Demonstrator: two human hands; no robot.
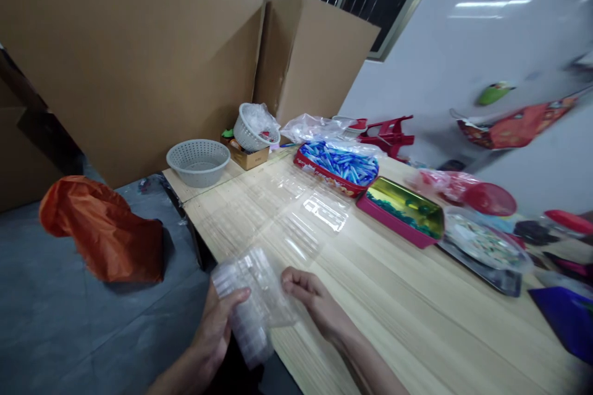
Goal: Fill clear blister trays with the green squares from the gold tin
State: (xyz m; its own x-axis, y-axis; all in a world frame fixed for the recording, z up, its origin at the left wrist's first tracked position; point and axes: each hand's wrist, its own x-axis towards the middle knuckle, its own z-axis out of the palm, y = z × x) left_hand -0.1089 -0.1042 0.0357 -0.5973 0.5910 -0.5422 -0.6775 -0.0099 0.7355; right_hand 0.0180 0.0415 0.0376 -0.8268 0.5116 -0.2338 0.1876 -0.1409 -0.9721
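My left hand point(217, 327) is wrapped round a stack of clear plastic blister trays point(248, 327) at the table's near edge, thumb on top. My right hand point(310, 296) has its fingers curled in a pinch at the right edge of a clear blister tray point(275, 296), which lies against the stack. Its fingertips are partly hidden. Farther up the table, several clear trays point(324, 210) lie flat in rows. Behind them stands a red tin point(324, 178) heaped with blue, pen-like pieces. Beside it, a pink tin point(398, 225) with a gold inside holds small green pieces.
A grey perforated basket point(198, 163) stands at the table's far left corner, near a white basket point(254, 129) and a small cardboard box point(250, 159). Large cardboard panels point(139, 68) rise behind. An orange bag point(106, 234) sits on the floor at left. Bagged pieces point(486, 241) lie right.
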